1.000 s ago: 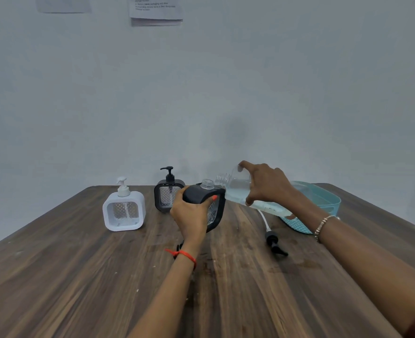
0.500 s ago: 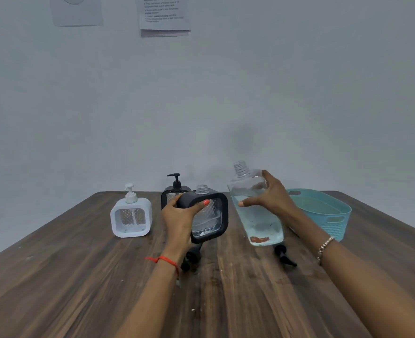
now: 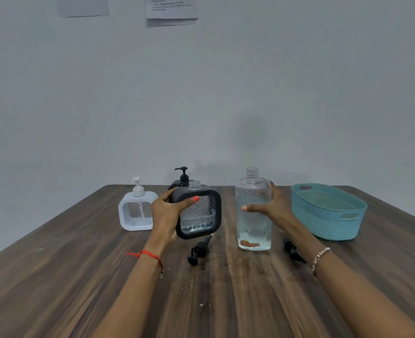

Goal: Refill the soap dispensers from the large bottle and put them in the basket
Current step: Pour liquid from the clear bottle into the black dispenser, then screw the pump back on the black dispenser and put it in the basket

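Observation:
My left hand (image 3: 167,213) grips a black square soap dispenser (image 3: 199,215) with an open neck, held slightly tilted just above the table. My right hand (image 3: 272,206) is wrapped around the large clear bottle (image 3: 253,211), which stands upright on the table with its cap off and liquid inside. A second black dispenser (image 3: 182,179) with its pump on stands behind the held one, mostly hidden. A white dispenser (image 3: 137,211) with its pump on stands to the left. The teal basket (image 3: 328,213) sits at the right.
A loose black pump head (image 3: 199,250) lies on the wooden table (image 3: 55,276) in front of the held dispenser. Another black pump or cap (image 3: 292,250) lies beside my right forearm. Papers (image 3: 171,9) hang on the grey wall behind.
The large bottle went from tilted over the dispenser's neck to upright on the table. The black dispenser moved slightly right and toward me in my left hand.

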